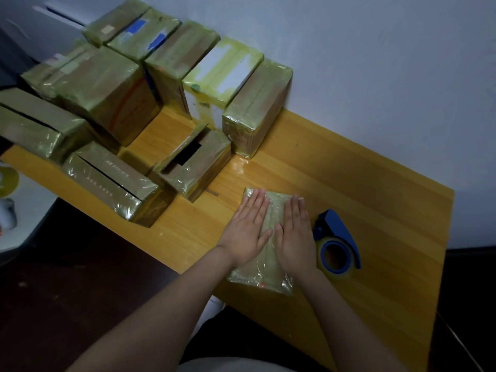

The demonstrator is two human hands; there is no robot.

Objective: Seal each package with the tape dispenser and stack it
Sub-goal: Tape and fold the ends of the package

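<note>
A small flat package [261,269], wrapped in shiny greenish tape, lies on the wooden table [362,189] near its front edge. My left hand [245,229] and my right hand [295,232] both rest flat on top of it, palms down, fingers stretched out side by side. Neither hand grips anything. A blue tape dispenser [336,242] with a roll of clear tape lies on the table just right of my right hand, untouched.
Several taped cardboard boxes [107,87] are stacked in rows at the back left against the white wall. Two boxes [193,162] nearer the front show open slits in their tops. A roll of tape [6,181] sits off the table at far left.
</note>
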